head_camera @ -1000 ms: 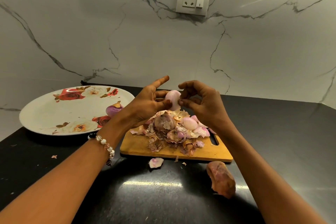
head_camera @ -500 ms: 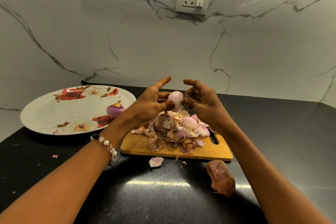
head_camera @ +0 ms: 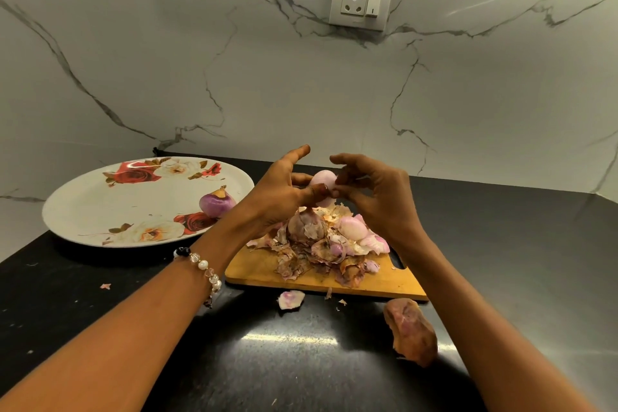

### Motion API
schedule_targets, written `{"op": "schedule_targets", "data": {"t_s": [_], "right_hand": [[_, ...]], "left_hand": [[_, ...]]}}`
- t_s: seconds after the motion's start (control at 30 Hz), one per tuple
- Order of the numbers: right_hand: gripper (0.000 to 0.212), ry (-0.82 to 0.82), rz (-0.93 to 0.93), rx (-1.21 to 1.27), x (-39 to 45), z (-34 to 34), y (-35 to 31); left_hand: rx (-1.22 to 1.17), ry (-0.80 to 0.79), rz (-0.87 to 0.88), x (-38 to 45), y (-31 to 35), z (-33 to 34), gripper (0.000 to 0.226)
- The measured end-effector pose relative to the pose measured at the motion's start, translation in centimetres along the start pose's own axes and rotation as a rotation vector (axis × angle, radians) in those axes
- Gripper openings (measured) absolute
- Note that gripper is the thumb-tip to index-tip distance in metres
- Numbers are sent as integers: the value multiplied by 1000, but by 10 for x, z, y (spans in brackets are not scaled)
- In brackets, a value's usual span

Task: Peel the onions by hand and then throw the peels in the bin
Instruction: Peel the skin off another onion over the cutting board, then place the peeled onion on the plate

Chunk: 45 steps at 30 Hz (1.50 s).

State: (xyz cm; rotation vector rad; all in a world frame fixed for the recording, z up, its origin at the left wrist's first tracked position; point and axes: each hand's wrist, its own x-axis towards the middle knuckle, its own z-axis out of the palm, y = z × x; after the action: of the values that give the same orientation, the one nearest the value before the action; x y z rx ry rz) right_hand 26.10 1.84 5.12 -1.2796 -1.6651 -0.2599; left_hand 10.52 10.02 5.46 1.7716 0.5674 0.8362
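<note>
A pale pink peeled onion [head_camera: 321, 181] is held above the wooden cutting board [head_camera: 261, 267]. My left hand [head_camera: 279, 192] grips it between thumb and fingers, index finger pointing up. My right hand [head_camera: 378, 194] pinches at the onion's right side with thumb and fingertips. Below lies a heap of dry brown and pink peels [head_camera: 321, 244] with another peeled onion [head_camera: 352, 227] among them. A purple onion [head_camera: 217, 202] still in part of its skin sits on the floral plate [head_camera: 100, 207].
Loose peel pieces lie on the black counter: a pink one [head_camera: 291, 299] in front of the board and a large brown one [head_camera: 411, 331] at its right corner. A marble wall with a socket [head_camera: 360, 0] stands behind. No bin is in view.
The onion has turned a little in my left hand. My right hand's fingers shifted from the onion's top to its right side; both hands stay over the peel heap.
</note>
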Motion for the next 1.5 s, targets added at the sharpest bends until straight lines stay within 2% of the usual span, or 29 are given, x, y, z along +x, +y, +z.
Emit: {"op": "schedule_targets", "data": {"t_s": [0.17, 0.37, 0.5, 0.7, 0.8, 0.87, 0.93, 1.0, 1.13, 1.27, 1.4, 1.5], "right_hand": [[54, -48, 31, -23, 1, -2, 1], [62, -139, 86, -81, 3, -9, 2], [44, -33, 93, -122, 3, -16, 11], [16, -122, 62, -199, -3, -8, 8], [17, -112, 60, -223, -3, -10, 10], [20, -185, 41, -267, -2, -14, 11], [19, -231, -6, -277, -3, -16, 12], [8, -182, 14, -204, -4, -14, 12], [26, -26, 54, -186, -5, -6, 11], [21, -107, 39, -211, -8, 1, 10], [24, -217, 62, -237, -12, 4, 10], [16, -237, 69, -235, -12, 0, 13]], "left_hand": [[-20, -4, 4, 0, 1, -2, 81], [-182, 11, -37, 0, 6, 0, 80], [-201, 45, -29, 1, 8, -6, 84], [-194, 24, -55, 2, 4, -12, 86], [-235, 62, -85, 1, 11, -18, 85], [-239, 131, -83, -2, 19, -31, 88], [-184, 221, -83, -6, 25, -51, 96], [-29, 313, -86, -12, 25, -72, 99], [126, 476, -136, -31, 5, -103, 99], [411, 649, -163, -53, -12, -123, 102], [531, 679, -214, -61, -21, -129, 100], [641, 607, -308, -58, -27, -130, 100]]}}
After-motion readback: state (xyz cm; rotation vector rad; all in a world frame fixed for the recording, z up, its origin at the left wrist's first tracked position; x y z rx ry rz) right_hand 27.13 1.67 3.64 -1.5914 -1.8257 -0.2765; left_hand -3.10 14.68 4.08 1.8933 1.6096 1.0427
